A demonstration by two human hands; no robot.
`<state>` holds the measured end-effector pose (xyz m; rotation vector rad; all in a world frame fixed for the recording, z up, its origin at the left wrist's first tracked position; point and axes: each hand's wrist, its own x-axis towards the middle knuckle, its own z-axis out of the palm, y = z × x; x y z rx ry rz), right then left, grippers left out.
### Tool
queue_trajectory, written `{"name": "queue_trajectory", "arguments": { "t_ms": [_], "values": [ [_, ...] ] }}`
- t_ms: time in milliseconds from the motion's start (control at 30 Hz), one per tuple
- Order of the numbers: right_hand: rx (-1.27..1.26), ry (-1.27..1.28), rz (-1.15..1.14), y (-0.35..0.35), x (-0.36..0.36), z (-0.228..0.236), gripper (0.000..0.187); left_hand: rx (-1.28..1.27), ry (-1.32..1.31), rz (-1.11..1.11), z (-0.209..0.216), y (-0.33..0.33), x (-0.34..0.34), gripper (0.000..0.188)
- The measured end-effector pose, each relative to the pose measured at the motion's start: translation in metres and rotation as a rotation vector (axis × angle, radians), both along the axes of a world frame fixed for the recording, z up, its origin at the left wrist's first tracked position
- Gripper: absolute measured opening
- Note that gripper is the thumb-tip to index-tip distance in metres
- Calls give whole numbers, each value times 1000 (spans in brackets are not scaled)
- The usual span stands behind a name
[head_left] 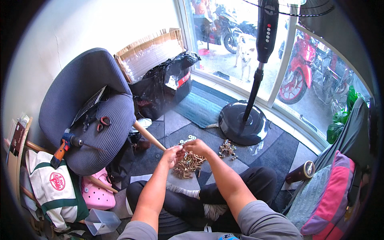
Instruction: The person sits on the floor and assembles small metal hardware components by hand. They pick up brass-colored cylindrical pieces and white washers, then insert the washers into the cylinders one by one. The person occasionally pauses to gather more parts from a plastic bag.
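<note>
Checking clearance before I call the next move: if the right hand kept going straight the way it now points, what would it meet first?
The right hand points toward the left hand, fingertips almost meeting, so it would likely meet those fingers first. The bolt pile lies just below them; depth is unclear.

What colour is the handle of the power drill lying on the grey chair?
Orange handle, seen in the head view.

Your hands can pass over bare floor right of the bolt pile (189, 165). The fan base (243, 122) blocks ahead, and the wooden handle (149, 136) seemingly crowds your left.
</note>
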<state>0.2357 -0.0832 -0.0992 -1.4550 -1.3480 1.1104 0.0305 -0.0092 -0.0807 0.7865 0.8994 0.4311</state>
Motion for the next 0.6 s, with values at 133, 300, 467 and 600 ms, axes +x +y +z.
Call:
{"name": "queue_trajectory", "arguments": {
  "t_ms": [133,300,467,600],
  "values": [
    [-106,-497,-336,-14,22,-15,33,106,209,-66,-8,-2,6,15],
    [-305,-712,-230,-29,9,-35,38,170,315,-90,-20,-3,11,16],
    [-262,-657,-321,-18,8,-52,27,209,381,-162,-26,-2,12,15],
    [-241,-549,-399,-16,21,-68,27,245,443,-205,-29,-2,12,19]
  ]
}}
